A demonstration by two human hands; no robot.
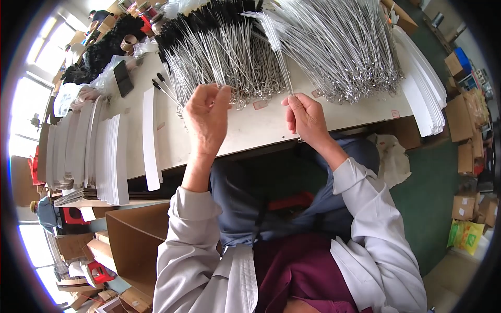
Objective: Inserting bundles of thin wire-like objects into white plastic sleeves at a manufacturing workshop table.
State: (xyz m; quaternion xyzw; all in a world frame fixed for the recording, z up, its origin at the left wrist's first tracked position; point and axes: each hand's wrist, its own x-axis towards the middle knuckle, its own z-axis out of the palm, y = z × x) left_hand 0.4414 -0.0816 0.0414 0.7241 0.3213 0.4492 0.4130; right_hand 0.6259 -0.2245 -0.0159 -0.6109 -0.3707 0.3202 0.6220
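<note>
Right hand (307,117): fingers pinched shut on the wire stem of a thin white bristle brush (275,47), low on the shaft, with the bristled end running up and away from the fingertips over the heap beyond. Left hand (207,117): fingers curled, tips bunched together at the near edge of the black-tipped pile; holding a wire or merely touching one, cannot tell.

Likely very light, springy, stiff along the twisted wire yet easily bent sideways; soft at the bristles, smooth and a little slippery on the bare metal. Best taken on the bare stem near the looped end, as in the right pinch, not on the bristles, which would crush or splay.

Just beyond the left fingertips: pile of black-tipped brushes (214,47), loops toward the hands, handles tangled. Beyond the right fingertips: larger heap of white-bristled brushes (344,47), loops interlocked, apt to snag and drag neighbours when one is drawn out. Under both: pale tabletop (261,128). Farther left of the left hand: single white card strip (150,141), then stacks of white card strips (104,156). Far right of the right hand: another fanned stack of white strips (425,94). Below and around: cardboard boxes (133,237), green floor (425,193).
</note>
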